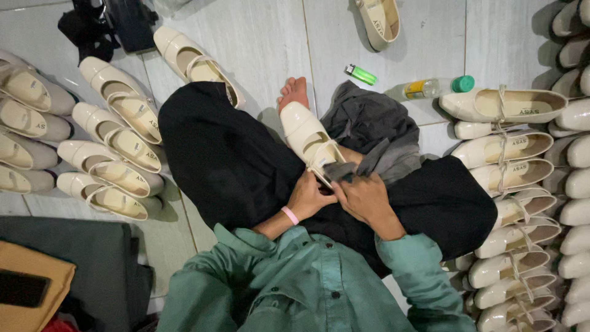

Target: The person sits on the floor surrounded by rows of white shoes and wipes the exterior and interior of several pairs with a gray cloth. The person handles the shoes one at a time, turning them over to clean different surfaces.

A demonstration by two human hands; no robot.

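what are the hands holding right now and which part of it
The left hand grips the cream shoe at its heel end, near the strap. The right hand holds a dark grey cloth against that same end.

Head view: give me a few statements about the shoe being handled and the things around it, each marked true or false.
1. Both hands, left hand and right hand, are at the cream shoe on the lap. True.
2. The right hand holds a red brush. False: it grips a grey cloth.
3. A green lighter lies on the floor. True.
4. The shoes at the right are black. False: they are cream.
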